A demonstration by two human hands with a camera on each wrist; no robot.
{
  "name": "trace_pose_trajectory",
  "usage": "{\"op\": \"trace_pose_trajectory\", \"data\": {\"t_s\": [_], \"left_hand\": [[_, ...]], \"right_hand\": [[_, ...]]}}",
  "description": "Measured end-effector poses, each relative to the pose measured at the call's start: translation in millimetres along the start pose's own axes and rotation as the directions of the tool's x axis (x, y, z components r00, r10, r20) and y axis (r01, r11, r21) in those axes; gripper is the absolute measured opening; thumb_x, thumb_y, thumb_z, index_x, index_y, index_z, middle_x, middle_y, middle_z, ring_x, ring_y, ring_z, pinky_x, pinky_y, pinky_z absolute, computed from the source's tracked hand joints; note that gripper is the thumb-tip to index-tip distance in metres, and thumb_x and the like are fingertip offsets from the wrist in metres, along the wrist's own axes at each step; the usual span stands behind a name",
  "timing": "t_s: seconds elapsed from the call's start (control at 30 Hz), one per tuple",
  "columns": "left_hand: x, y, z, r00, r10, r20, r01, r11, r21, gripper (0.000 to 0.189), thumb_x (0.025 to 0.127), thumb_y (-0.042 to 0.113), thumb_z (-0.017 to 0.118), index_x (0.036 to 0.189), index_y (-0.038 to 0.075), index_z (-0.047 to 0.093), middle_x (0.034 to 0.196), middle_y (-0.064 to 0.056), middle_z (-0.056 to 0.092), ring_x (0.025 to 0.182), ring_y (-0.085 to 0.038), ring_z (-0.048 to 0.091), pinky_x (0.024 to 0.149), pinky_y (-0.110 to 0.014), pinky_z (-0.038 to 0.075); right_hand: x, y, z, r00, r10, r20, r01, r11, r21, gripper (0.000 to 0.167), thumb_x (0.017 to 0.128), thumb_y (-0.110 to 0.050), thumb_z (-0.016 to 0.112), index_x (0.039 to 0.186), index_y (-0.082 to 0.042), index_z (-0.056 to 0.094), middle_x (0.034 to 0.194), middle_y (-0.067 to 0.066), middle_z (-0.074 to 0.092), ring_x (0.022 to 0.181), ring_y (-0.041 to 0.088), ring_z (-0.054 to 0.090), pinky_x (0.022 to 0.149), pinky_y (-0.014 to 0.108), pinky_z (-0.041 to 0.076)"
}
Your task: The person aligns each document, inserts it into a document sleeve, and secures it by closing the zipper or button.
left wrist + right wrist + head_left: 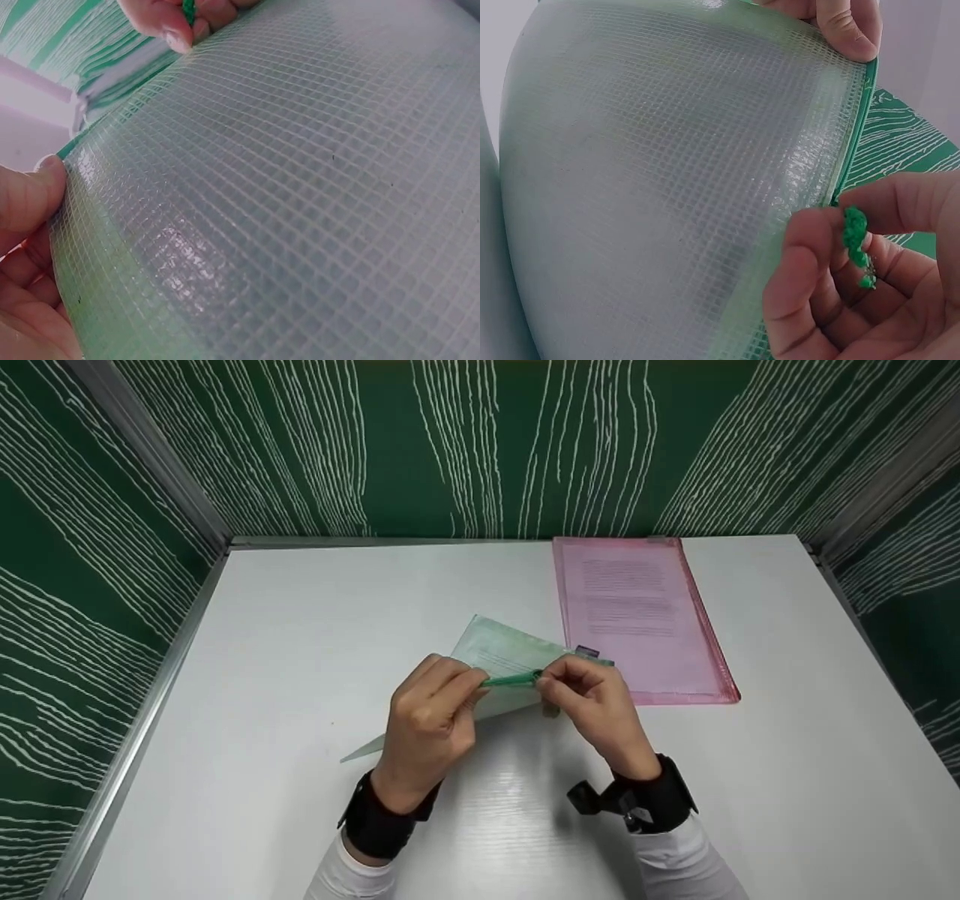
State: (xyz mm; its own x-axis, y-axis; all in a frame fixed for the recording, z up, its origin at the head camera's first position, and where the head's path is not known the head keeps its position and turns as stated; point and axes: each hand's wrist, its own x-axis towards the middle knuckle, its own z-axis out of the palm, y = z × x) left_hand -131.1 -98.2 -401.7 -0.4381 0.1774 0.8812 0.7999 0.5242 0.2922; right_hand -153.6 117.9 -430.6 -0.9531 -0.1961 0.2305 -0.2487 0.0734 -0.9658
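A translucent green mesh zip pouch [499, 641] is held tilted above the table in the head view, with lines of print showing through it. My left hand [429, 716] pinches its green zipped edge [864, 120] between thumb and fingers. Farther along the same edge, my right hand [596, 709] pinches the zip's end, where a knotted green pull cord [854, 234] hangs between thumb and fingers. The zip slider itself is mostly hidden by the fingertips. In the left wrist view the pouch's mesh side [285, 187] bulges toward the camera.
A pink zip pouch [645, 667] with a printed sheet inside lies flat at the back right of the white table [300, 607], partly overlapped by the green one in the head view. Green panels with white lines [465, 450] stand around the back and sides.
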Motion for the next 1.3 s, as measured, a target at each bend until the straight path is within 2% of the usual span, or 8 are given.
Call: {"op": "trace_pose_trajectory", "data": {"t_s": [0.43, 1.0, 1.13, 1.3], "left_hand": [[1.2, 0.9, -2.1, 1.0, -0.009, -0.013, 0.009, 1.0, -0.004, 0.005, 0.087, 0.002, 0.078, 0.084, 0.001, 0.074, 0.076, -0.006, 0.062, 0.069, -0.019, 0.056, 0.061, -0.028, 0.048], [1.0, 0.4, -4.6, 0.998, -0.002, -0.057, 0.002, 1.0, -0.007, 0.006, 0.084, -0.004, 0.079, 0.086, -0.001, 0.074, 0.077, -0.006, 0.062, 0.07, -0.018, 0.056, 0.061, -0.028, 0.048], [1.6, 0.7, -8.1, 0.997, -0.009, -0.079, 0.008, 1.0, -0.007, 0.003, 0.088, -0.001, 0.076, 0.086, 0.0, 0.073, 0.078, -0.006, 0.062, 0.071, -0.019, 0.057, 0.062, -0.029, 0.049], [1.7, 1.0, -9.3, 0.996, -0.016, -0.093, 0.014, 1.0, -0.018, 0.008, 0.094, 0.005, 0.072, 0.087, 0.0, 0.073, 0.077, -0.007, 0.061, 0.07, -0.02, 0.056, 0.063, -0.03, 0.049]], "right_hand": [[1.1, 0.1, -0.8, 1.0, -0.01, -0.006, 0.01, 1.0, 0.001, 0.011, 0.096, 0.003, 0.066, 0.084, 0.002, 0.068, 0.074, 0.012, 0.063, 0.063, 0.022, 0.061, 0.062, 0.029, 0.051], [3.1, 2.6, -3.2, 0.999, 0.031, -0.022, -0.031, 0.999, 0.008, 0.012, 0.096, 0.003, 0.066, 0.085, 0.0, 0.069, 0.074, 0.012, 0.063, 0.065, 0.023, 0.062, 0.064, 0.03, 0.051], [4.5, 3.2, -4.1, 0.998, 0.058, -0.036, -0.057, 0.998, 0.012, 0.011, 0.096, 0.004, 0.066, 0.085, 0.002, 0.068, 0.072, 0.013, 0.062, 0.064, 0.023, 0.061, 0.063, 0.03, 0.051], [5.2, 3.8, -5.0, 0.997, 0.068, -0.037, -0.068, 0.998, 0.004, 0.011, 0.095, 0.003, 0.065, 0.086, 0.003, 0.069, 0.073, 0.014, 0.061, 0.064, 0.023, 0.06, 0.064, 0.031, 0.052]]}}
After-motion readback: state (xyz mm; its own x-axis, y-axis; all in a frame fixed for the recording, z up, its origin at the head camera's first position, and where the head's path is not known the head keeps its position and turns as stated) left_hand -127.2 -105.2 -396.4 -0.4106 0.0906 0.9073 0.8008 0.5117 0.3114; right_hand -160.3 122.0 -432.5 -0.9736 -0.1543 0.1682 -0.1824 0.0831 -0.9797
